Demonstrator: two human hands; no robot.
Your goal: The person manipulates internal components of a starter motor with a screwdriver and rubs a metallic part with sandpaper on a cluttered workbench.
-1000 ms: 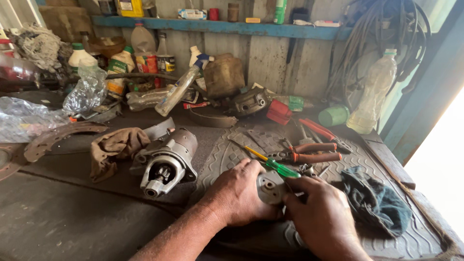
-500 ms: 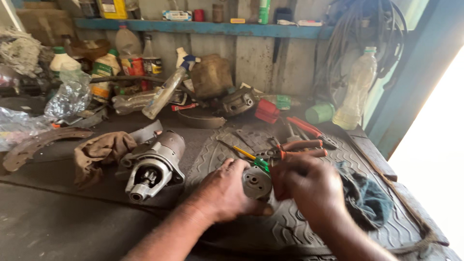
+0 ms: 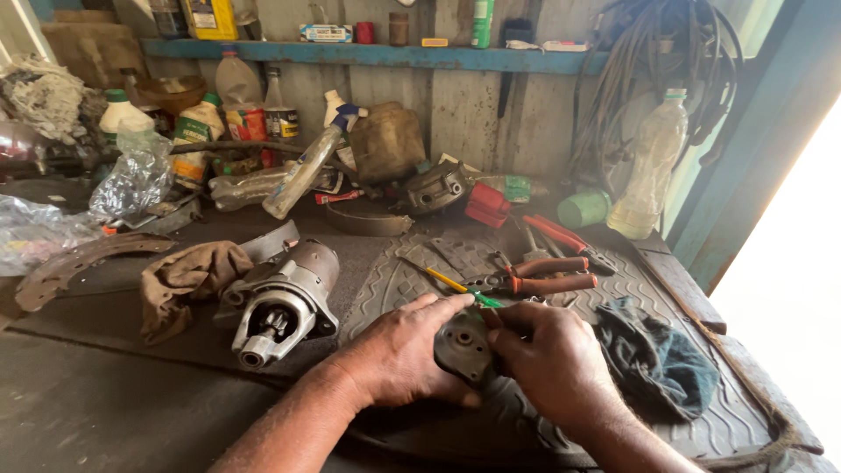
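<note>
1. My left hand (image 3: 405, 355) is wrapped around a small round metal part (image 3: 462, 349), dark and greasy, holding it just above the ribbed rubber mat (image 3: 701, 420) near the bench's front edge.
2. My right hand (image 3: 554, 363) is closed on the same part from the other side, fingertips pinched at its top rim; a green-tipped tool (image 3: 484, 300) pokes out just above my fingers, though I cannot tell whether I am gripping it.
3. To my left, close to my left wrist, a starter motor (image 3: 280, 302) lies on its side with its open nose toward me; a brown rag (image 3: 188, 280) touches its far side.
4. Just beyond my hands, orange-handled pliers (image 3: 543, 276) and a yellow-handled screwdriver (image 3: 447, 281) lie on the mat, with red-handled cutters (image 3: 561, 236) further back.
5. A dark blue cloth (image 3: 657, 359) sits just right of my right hand, between it and the mat's right edge.
6. The bare dark bench top (image 3: 96, 412) at the lower left is the widest open stretch; the back of the bench is crowded with bottles and a spray bottle (image 3: 311, 162) under the blue shelf (image 3: 377, 54).
</note>
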